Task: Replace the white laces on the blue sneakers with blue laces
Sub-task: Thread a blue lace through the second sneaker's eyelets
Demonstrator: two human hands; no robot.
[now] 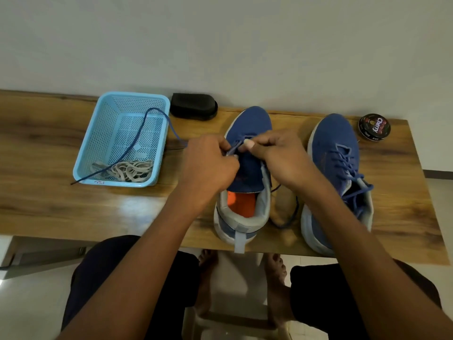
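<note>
Two blue sneakers stand on the wooden table. The left sneaker (247, 168) has an orange insole and its tongue shows bare. My left hand (210, 163) and my right hand (277, 155) both pinch a blue lace (149, 119) at the lowest eyelets near the toe. The lace's long end trails left over the light blue basket (98, 133) and its tip lies on the table. The right sneaker (338, 173) is laced in blue. White laces (132, 170) lie heaped in the basket.
A black shoe brush (193, 106) lies behind the basket by the wall. A round tin of shoe polish (374, 128) sits at the table's far right. The table's (73, 212) front edge runs just below the sneakers' heels; my knees are under it.
</note>
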